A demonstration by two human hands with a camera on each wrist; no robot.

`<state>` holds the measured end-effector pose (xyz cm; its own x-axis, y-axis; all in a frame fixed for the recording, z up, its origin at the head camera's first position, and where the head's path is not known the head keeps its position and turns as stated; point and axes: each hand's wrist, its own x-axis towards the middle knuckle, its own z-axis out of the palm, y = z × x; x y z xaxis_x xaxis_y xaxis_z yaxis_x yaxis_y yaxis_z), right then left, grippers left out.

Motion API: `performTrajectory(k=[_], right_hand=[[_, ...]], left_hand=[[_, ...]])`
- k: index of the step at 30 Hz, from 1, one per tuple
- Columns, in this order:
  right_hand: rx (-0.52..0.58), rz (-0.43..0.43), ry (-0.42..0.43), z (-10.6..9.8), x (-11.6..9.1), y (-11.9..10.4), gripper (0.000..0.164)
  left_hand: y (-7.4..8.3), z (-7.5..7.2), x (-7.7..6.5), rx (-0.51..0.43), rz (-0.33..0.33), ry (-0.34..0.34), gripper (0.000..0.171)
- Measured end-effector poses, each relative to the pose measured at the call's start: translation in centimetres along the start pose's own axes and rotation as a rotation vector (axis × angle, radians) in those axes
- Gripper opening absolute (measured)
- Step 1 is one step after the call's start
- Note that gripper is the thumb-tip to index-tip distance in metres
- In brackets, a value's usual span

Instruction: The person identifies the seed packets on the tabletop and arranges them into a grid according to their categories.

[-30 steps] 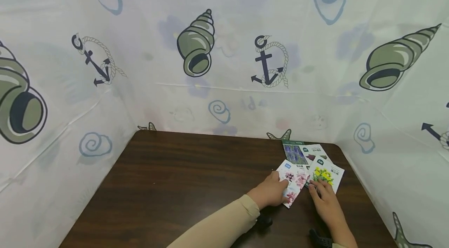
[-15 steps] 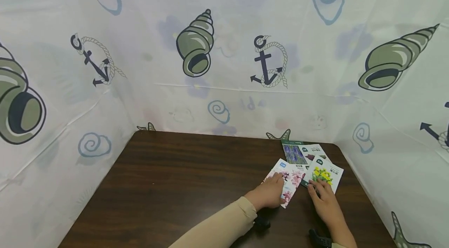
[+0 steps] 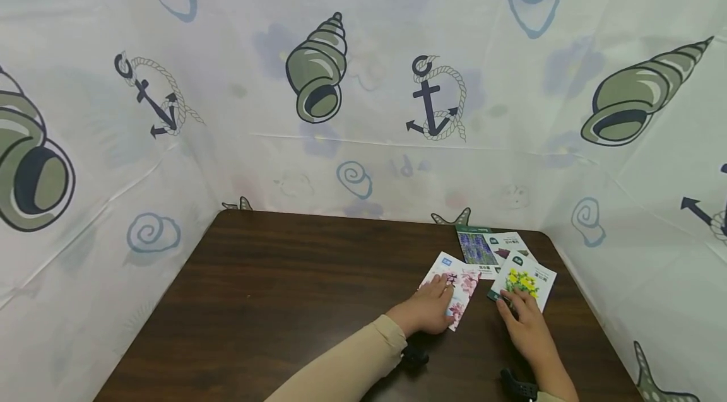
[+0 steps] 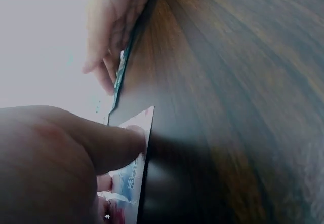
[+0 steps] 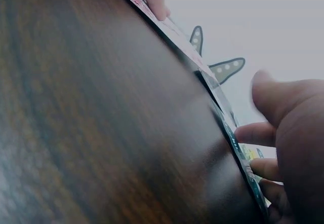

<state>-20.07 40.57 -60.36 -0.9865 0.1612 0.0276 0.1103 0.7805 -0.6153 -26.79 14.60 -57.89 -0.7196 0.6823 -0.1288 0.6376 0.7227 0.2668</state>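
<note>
A white seed packet with pink blossoms (image 3: pixel 468 282) lies on the dark wooden table (image 3: pixel 284 301), right of its middle. My left hand (image 3: pixel 425 310) rests across its left side with fingers extended, and in the left wrist view the thumb lies over the packet's surface near its edge. Just to the right is a seed packet with yellow flowers (image 3: pixel 542 282). The fingers of my right hand (image 3: pixel 529 326) rest on its lower part, slightly bent and spread, with the thumb apart from it in the right wrist view.
Behind these, near the table's back right corner, a packet with purple flowers (image 3: pixel 477 250) and a mostly white packet (image 3: pixel 511 242) overlap. The yellow-flower packet partly covers the white one. A patterned cloth wall (image 3: pixel 375 105) surrounds the table's back and sides.
My left hand has slid the pink-blossom packet leftward, away from the yellow-flower packet, and its fingers have spread flatter on it. The right hand has stayed nearly still.
</note>
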Motion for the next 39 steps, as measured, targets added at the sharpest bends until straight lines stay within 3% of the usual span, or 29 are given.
performTrajectory(k=[7,18,26,32,39], right_hand=[[-0.008,-0.001,-0.010,0.2,0.0,0.0,0.052],[0.005,-0.014,-0.008,-0.1,-0.1,0.0,0.052],[-0.004,-0.020,-0.005,-0.2,-0.2,-0.1,0.053],[-0.005,-0.014,-0.028,-0.2,-0.2,-0.1,0.055],[-0.006,-0.009,-0.041,-0.4,-0.1,-0.1,0.056]], left_hand=[[-1.1,0.3,-0.2,-0.028,0.001,0.022,0.075],[-1.7,-1.0,-1.5,-0.018,-0.019,0.008,0.070],[-2.0,-0.9,-2.3,0.005,-0.028,0.017,0.071],[-2.5,0.4,-2.4,-0.021,-0.027,0.070,0.071],[-3.8,2.9,-1.2,-0.047,-0.009,0.126,0.075]])
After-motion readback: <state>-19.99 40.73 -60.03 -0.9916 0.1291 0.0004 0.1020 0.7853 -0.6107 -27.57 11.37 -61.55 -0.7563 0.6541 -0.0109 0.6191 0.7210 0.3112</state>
